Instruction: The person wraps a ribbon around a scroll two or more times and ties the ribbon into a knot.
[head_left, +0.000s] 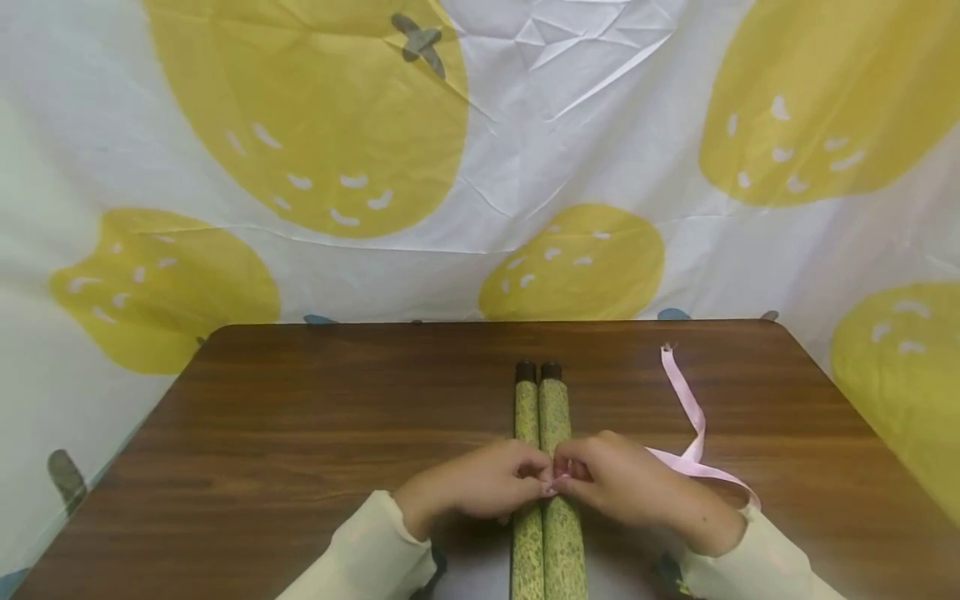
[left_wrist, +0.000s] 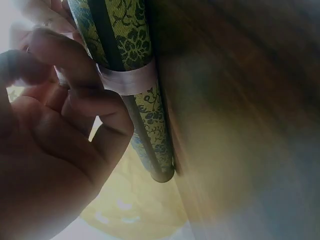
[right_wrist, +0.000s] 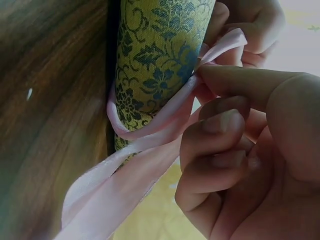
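Note:
A scroll (head_left: 562,533), rolled from both ends into two parallel rolls, lies lengthwise on the table. It is covered in green-gold patterned brocade with dark end knobs (head_left: 551,370). A pink ribbon (left_wrist: 132,80) wraps round the scroll. Over the seam between the rolls, my left hand (head_left: 498,479) and right hand (head_left: 622,479) meet fingertip to fingertip. Both pinch the ribbon there. In the right wrist view, the ribbon (right_wrist: 165,115) runs in a loop along the brocade to my right fingers (right_wrist: 215,122), and a short end sticks up beside the left fingers.
The ribbon's long tail trails rightward over the dark wooden table (head_left: 337,400), its frayed end near the far edge. Behind the table hangs a white cloth (head_left: 510,150) printed with yellow lemons. A pale patch shows under the scroll at the near edge.

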